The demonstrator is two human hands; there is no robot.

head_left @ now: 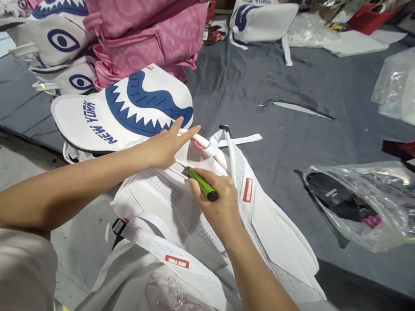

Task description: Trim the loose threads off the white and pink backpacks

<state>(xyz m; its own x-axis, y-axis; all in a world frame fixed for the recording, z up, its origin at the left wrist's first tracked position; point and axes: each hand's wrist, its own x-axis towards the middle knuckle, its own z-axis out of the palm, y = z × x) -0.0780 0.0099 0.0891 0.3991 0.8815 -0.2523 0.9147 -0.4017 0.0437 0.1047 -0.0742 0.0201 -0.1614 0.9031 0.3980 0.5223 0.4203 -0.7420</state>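
Our right hand (217,201) is closed around a green lighter (202,184), its tip at the top seam of the white backpack (182,202) lying strap-side up on the desk (299,117). Our left hand (168,144) lies open, fingers flat, pressing the handle (206,146). We judge it best to keep the fabric taut, touch the tip only to loose threads, and keep our fingers clear of it.

Our right hand (217,201) grips a green lighter (202,184), its tip at the top of a white backpack (182,202) lying back-up on the dark table (297,98). Our left hand (166,145) presses the backpack's top handle (206,146), just beside a shark-mouth backpack (122,110).
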